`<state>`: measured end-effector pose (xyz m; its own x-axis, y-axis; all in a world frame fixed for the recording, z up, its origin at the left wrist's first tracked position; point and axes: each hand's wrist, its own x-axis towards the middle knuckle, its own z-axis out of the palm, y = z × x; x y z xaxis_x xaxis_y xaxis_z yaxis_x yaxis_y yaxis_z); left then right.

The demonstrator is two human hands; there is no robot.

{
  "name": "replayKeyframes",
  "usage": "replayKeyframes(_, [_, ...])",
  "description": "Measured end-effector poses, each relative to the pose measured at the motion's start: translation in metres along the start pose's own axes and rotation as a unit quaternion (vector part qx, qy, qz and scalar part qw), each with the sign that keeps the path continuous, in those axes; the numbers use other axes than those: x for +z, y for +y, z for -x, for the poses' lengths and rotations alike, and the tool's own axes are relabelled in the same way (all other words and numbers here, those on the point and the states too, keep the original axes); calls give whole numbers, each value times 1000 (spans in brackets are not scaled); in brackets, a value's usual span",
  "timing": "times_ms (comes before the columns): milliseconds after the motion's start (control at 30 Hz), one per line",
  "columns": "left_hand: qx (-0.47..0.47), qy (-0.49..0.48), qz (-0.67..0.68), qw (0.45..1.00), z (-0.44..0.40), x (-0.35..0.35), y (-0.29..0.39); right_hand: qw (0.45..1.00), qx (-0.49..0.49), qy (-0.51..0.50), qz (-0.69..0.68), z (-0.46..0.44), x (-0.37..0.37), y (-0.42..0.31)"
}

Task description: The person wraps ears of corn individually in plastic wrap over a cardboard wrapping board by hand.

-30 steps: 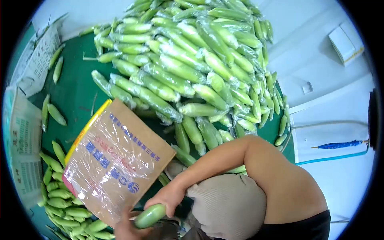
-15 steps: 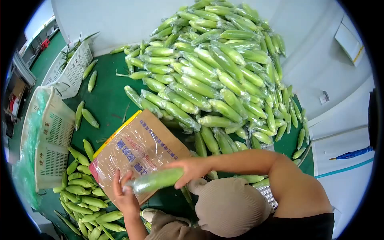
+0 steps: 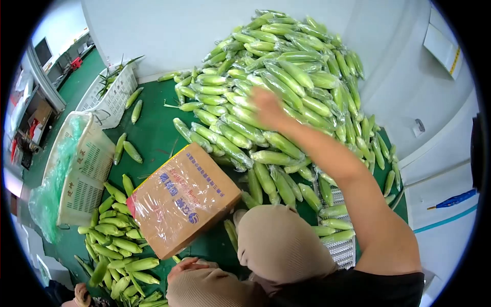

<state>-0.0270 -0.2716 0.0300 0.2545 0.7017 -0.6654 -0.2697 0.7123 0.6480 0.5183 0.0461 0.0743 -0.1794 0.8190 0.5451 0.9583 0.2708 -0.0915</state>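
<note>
My right hand [image 3: 268, 107] is stretched out over the big pile of plastic-wrapped corn cobs [image 3: 245, 130]. Motion smears its fingers, so I cannot see whether it holds a cob. Low in the view, my left hand [image 3: 192, 266] shows only in part beside my knee, near the lower edge of the cardboard box [image 3: 186, 197]. Its fingers are mostly hidden. The box has printed lettering, and clear film lies over its top.
Unwrapped corn cobs [image 3: 120, 245] lie heaped at lower left, where another person's hand [image 3: 82, 295] shows. White crates [image 3: 76, 192] stand at left, one holding green plastic bags [image 3: 56, 189]. A metal grate [image 3: 341, 251] with cobs is beside my right knee.
My right hand has swung from above the box to the pile, away from my left hand. The left hand has dropped toward my knee. The wrapped cob is no longer between them.
</note>
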Motion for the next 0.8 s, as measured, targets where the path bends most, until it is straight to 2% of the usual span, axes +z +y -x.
replayKeyframes(33, [-10, 37, -15, 999, 14, 29, 14, 982, -110, -106, -109, 5, -10, -59])
replayKeyframes(67, [-8, 45, -18, 999, 18, 33, 12, 952, -163, -182, -185, 12, 4, -102])
replayKeyframes(100, [-1, 42, -23, 999, 18, 33, 10, 890, -229, -298, -258, 3, 0, -147])
replayKeyframes(133, [5, 39, -24, 999, 19, 31, 5, 857, -358, -296, -225, 3, -14, -188])
replayKeyframes(167, [14, 34, -27, 999, 18, 29, 2, 805, -465, -236, -282, 4, -14, -214])
replayKeyframes(233, [35, 27, -34, 998, 18, 25, 1, 777, -466, -381, -185, -4, -38, -273])
replayKeyframes(433, [102, 20, -58, 993, 17, 16, 7, 757, -510, -395, -99, -4, -43, -363])
replayKeyframes(500, [135, 14, -73, 988, 11, 13, 12, 740, -498, -416, -175, 20, -39, -363])
replayKeyframes(533, [151, 10, -72, 986, 10, 13, 11, 716, -507, -427, -219, 37, -32, -364])
replayKeyframes(567, [169, 9, -77, 983, 6, 14, 9, 633, -524, -472, -320, 54, 1, -362])
replayKeyframes(600, [188, 12, -85, 978, -1, 13, 6, 557, -571, -552, -243, 47, -23, -362])
replayKeyframes(633, [208, 18, -86, 974, -4, 12, -1, 548, -549, -582, -245, 50, -25, -353])
replayKeyframes(667, [229, 22, -84, 970, -9, 8, -7, 583, -518, -606, -154, 48, -44, -357])
replayKeyframes(700, [250, 30, -78, 965, -13, 3, -13, 600, -481, -625, -133, 43, -60, -362])
replayKeyframes(800, [284, 81, -26, 955, -33, -12, -41, 658, -458, -572, -175, 39, -62, -371])
